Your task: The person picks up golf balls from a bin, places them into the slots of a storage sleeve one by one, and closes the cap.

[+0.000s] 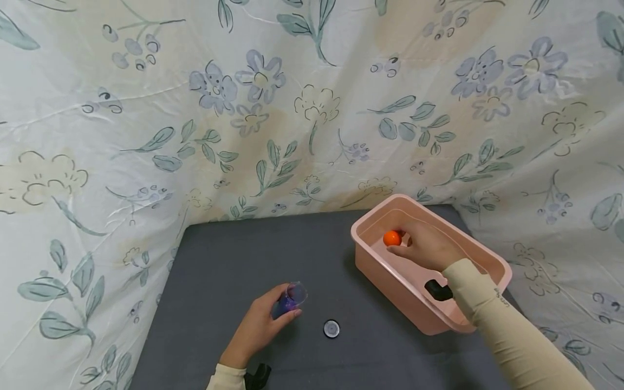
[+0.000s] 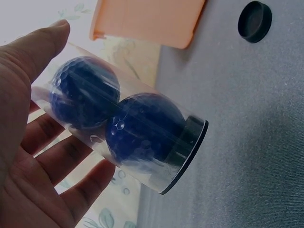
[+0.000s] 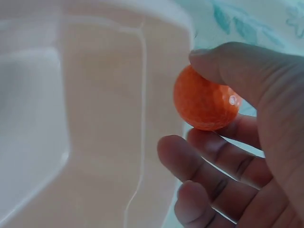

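Note:
My left hand (image 1: pixel 263 319) grips a clear plastic tube (image 1: pixel 295 296) above the dark table, its open mouth tilted up toward the head camera. Inside the tube, the left wrist view shows two dark blue golf balls (image 2: pixel 146 128), one behind the other, with a black cap (image 2: pixel 187 154) closing the far end. Over the pink bin (image 1: pixel 385 284), my right hand (image 1: pixel 426 246) pinches an orange golf ball (image 1: pixel 392 238) between thumb and fingers. The right wrist view has the ball (image 3: pixel 205 99) beside the bin's pale inner wall (image 3: pixel 104 118).
A loose round cap (image 1: pixel 331 329) lies on the dark tabletop (image 1: pixel 244 260), between the left hand and the bin. Floral cloth (image 1: pixel 292 108) hangs behind the table and along both sides. The bin stands at the table's right side, close to the cloth.

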